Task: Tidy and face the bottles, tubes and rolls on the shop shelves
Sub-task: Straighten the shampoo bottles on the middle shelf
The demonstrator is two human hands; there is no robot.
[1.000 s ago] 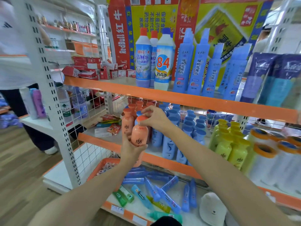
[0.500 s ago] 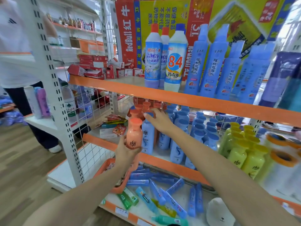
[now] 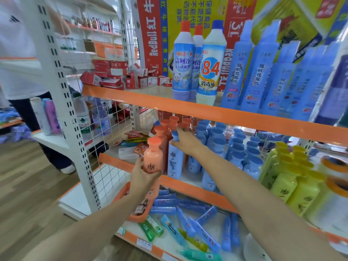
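Our left hand [image 3: 144, 178] grips a peach-orange plastic bottle with an orange cap [image 3: 153, 158], held upright just before the middle shelf's orange edge [image 3: 180, 182]. Our right hand [image 3: 185, 141] curls around a blue-capped white bottle's top [image 3: 175, 157], beside orange-capped bottles [image 3: 165, 127].

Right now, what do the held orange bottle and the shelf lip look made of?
Orange bottle, held by the left hand: likely plastic, smooth with a soft sheen and slightly see-through body; the cap is opaque, matte orange. Shelf lip: flat orange strip with an even satin finish, probably painted metal or a plastic facing; cannot tell which.
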